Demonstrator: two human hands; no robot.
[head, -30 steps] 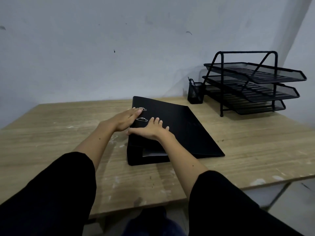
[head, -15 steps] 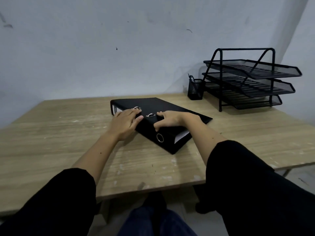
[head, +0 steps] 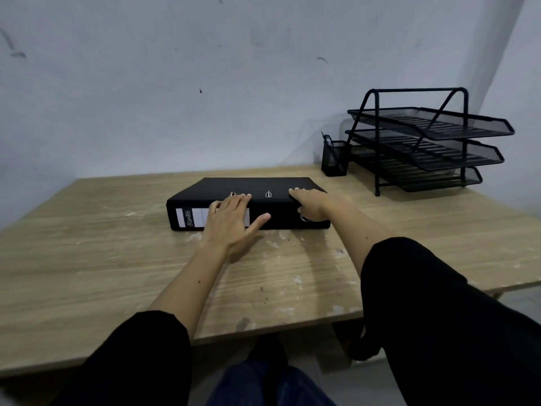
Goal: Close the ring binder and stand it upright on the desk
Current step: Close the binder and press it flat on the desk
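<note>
A black ring binder [head: 257,186] lies flat and closed on the wooden desk [head: 87,259], its spine with a white label facing me. My left hand [head: 231,218] rests against the middle of the spine, fingers over the top edge and thumb spread along the lower spine. My right hand [head: 313,205] grips the spine's right end, fingers on the top cover and thumb at the metal finger ring. Part of the label is hidden behind my left hand.
A black three-tier mesh letter tray [head: 427,142] stands at the desk's back right, with a black mesh pen cup [head: 333,158] just to its left. A pale wall rises behind the desk. The desk's front edge runs near my lap.
The binder has turned on the desk from lengthwise, through a diagonal, to spine-on towards me. Both hands moved with it and now hold the spine side.
</note>
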